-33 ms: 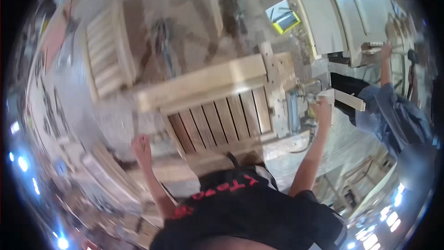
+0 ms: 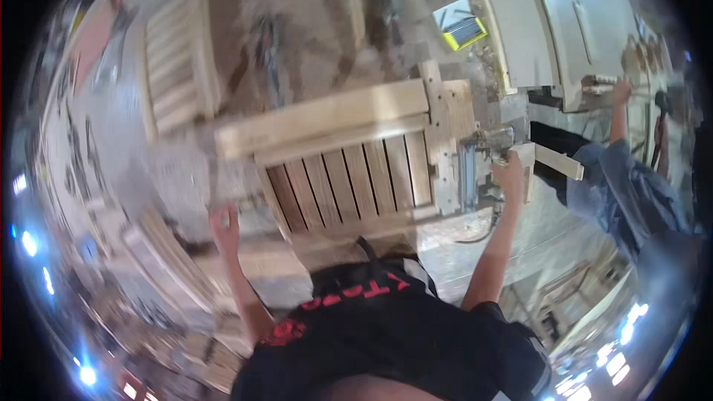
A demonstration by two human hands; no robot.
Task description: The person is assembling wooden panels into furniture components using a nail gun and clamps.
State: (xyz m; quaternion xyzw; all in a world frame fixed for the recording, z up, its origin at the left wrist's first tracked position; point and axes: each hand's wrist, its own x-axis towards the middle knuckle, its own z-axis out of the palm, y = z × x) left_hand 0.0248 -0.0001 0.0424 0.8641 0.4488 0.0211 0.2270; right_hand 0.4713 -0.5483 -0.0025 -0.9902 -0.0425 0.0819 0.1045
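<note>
A slatted wooden panel (image 2: 349, 182) lies in front of me, its dark gaps running away from me. Along its far side runs a thick pale wooden beam (image 2: 327, 117). My left hand (image 2: 224, 221) is left of the panel, apart from it, with the fingers curled; whether anything small is in them I cannot make out. To the panel's right, my right hand (image 2: 509, 175) is closed beside a metal fixture (image 2: 494, 137) and a wooden block (image 2: 524, 154). What it grips is hidden by the fingers. A blue metal part (image 2: 469, 177) stands between that hand and the panel.
Another slatted wooden piece (image 2: 174, 63) lies at the far left. A hammer (image 2: 354, 4) and pliers-like tools (image 2: 269, 52) rest on the bench beyond the beam, near a yellow-edged box (image 2: 462, 28). At right a co-worker in a blue-grey shirt (image 2: 624, 186) reaches toward a pale board (image 2: 583, 22).
The view has shifted slightly, so the panel and both hands appear a little higher. The left hand's fingers look turned a little; the right hand stays by the metal fixture.
</note>
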